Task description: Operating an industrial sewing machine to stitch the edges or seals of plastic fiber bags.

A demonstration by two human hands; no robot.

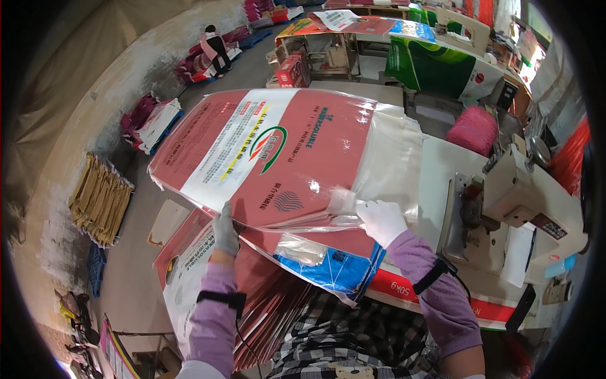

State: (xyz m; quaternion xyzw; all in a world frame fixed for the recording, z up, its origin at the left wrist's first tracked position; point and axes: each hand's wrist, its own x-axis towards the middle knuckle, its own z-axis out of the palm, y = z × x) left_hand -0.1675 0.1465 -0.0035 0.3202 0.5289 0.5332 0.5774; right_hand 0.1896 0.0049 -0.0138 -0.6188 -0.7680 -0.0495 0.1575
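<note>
A stack of dull-red printed sacks (pixel 322 151) with a white band lies across the table in front of me. Clear plastic liner (pixel 391 164) sticks out from the right end of the sacks. My right hand (pixel 382 221), in a white glove, is closed with the fingers pinching the liner near the sacks' near right corner. At the near left edge, my left hand (pixel 225 232) in a greyish glove grips the rim of a sack, thumb uppermost. Under the near edge shows a blue printed sheet (pixel 344 271). More red sacks (pixel 265 316) fan out below, against my checked apron (pixel 353 335).
A sewing machine (pixel 530 202) stands on the right of the table, with a pink thread cone (pixel 473 129) behind it. Folded tan sacks (pixel 101 199) and bundles (pixel 151 123) line the left wall. Another person (pixel 215 50) stands far back beside stacks.
</note>
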